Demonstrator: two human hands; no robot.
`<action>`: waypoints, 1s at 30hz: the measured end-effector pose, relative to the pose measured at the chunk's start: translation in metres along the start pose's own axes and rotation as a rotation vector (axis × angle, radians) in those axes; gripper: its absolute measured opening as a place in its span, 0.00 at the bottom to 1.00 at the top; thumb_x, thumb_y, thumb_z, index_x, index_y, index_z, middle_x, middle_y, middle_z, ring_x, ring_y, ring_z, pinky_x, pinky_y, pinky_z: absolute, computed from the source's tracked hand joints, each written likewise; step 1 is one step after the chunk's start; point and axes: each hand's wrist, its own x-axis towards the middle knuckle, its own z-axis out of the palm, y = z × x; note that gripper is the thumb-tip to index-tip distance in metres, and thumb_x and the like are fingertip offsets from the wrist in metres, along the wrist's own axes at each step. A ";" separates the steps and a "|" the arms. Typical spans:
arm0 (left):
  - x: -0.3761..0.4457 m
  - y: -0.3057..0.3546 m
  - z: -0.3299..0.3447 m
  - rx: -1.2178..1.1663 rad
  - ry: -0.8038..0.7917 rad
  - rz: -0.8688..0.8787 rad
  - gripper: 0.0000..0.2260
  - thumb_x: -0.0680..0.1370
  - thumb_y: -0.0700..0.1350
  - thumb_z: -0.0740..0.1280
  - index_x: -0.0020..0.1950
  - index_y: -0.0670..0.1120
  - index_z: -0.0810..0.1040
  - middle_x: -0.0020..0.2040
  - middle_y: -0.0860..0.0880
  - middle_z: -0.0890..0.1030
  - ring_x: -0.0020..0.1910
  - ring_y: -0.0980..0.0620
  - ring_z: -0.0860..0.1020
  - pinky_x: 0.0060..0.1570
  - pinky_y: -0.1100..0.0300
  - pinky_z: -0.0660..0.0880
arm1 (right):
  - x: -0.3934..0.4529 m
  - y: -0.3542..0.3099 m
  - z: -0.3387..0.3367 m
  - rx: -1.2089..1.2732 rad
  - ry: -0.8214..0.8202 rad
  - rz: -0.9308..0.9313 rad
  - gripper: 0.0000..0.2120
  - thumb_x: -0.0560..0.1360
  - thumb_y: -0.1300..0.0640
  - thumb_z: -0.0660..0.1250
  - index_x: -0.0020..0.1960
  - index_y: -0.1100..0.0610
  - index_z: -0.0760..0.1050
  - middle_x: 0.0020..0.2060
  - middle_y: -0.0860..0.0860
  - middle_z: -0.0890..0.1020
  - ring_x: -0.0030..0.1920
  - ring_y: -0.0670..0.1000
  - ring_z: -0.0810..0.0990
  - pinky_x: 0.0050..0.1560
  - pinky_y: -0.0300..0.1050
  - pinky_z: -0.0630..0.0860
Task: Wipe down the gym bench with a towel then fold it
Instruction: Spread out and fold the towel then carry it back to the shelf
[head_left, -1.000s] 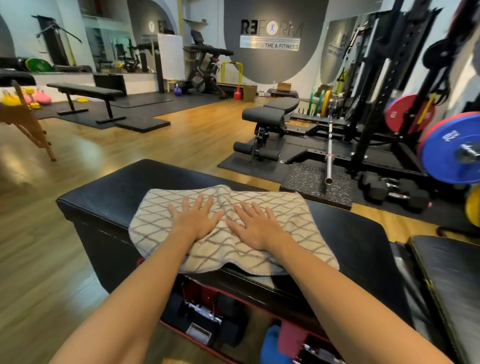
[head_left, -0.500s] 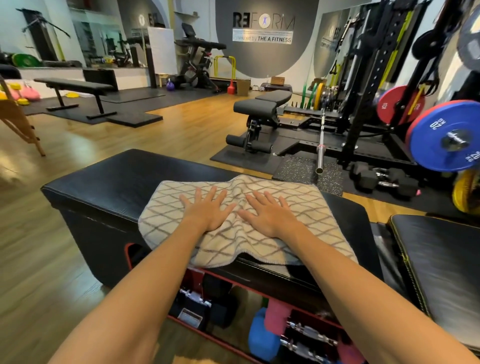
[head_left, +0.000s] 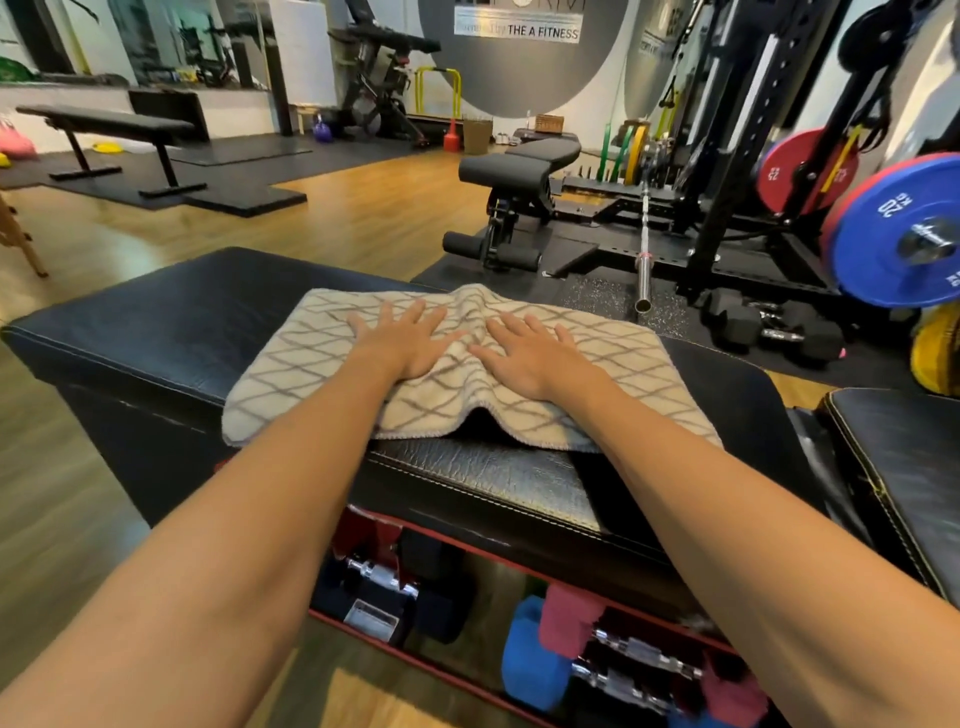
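The towel (head_left: 457, 374), beige with a grey diamond lattice, lay spread across the padded black top of the gym bench (head_left: 156, 332). Its near hem ran along the bench's front edge, lifted into a small arch between the two forearms, and a shallow ridge of cloth stood up between the hands.

The left hand (head_left: 405, 343) rested palm-down on the towel, fingers straight and fanned wide, thumb angled out toward the other hand. It held nothing; it only pressed flat on the cloth. The right hand (head_left: 530, 353) lay just beside it on the same towel, also palm-down with fingers extended and slightly spread, pinching no fold. The two thumbs were near each other but apart, with the ridge of towel between them.

To the left of the towel the bench's black surface was bare. Under the bench, a red-framed shelf (head_left: 467, 670) held dumbbells (head_left: 384, 577), some with chrome handles, along with blue and pink ones toward the right. Beyond the bench, on dark floor mats, stood an adjustable bench (head_left: 519, 166), a barbell (head_left: 644, 244) angled toward the towel, and a black rack with a blue plate (head_left: 898, 239) and a red plate (head_left: 795, 171). Right of the bench sat another black pad (head_left: 904, 467).
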 end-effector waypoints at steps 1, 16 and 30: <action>0.003 -0.001 -0.001 -0.002 0.002 0.010 0.32 0.76 0.71 0.41 0.78 0.61 0.46 0.80 0.55 0.43 0.78 0.41 0.42 0.67 0.27 0.41 | 0.000 0.000 0.000 -0.001 0.006 0.004 0.36 0.79 0.30 0.41 0.81 0.46 0.46 0.81 0.46 0.47 0.80 0.54 0.44 0.77 0.62 0.41; -0.025 0.052 -0.004 0.036 -0.046 0.193 0.33 0.75 0.72 0.42 0.78 0.62 0.42 0.80 0.55 0.41 0.78 0.40 0.41 0.68 0.28 0.42 | -0.094 0.043 -0.004 0.045 -0.015 0.162 0.35 0.79 0.29 0.42 0.81 0.44 0.44 0.81 0.45 0.44 0.80 0.52 0.40 0.77 0.59 0.37; -0.039 0.119 0.006 0.053 0.327 0.360 0.23 0.81 0.57 0.51 0.72 0.47 0.67 0.73 0.44 0.66 0.69 0.41 0.68 0.64 0.40 0.65 | -0.148 0.087 -0.020 0.557 0.229 0.241 0.32 0.79 0.32 0.53 0.77 0.49 0.64 0.75 0.46 0.67 0.76 0.51 0.62 0.74 0.53 0.58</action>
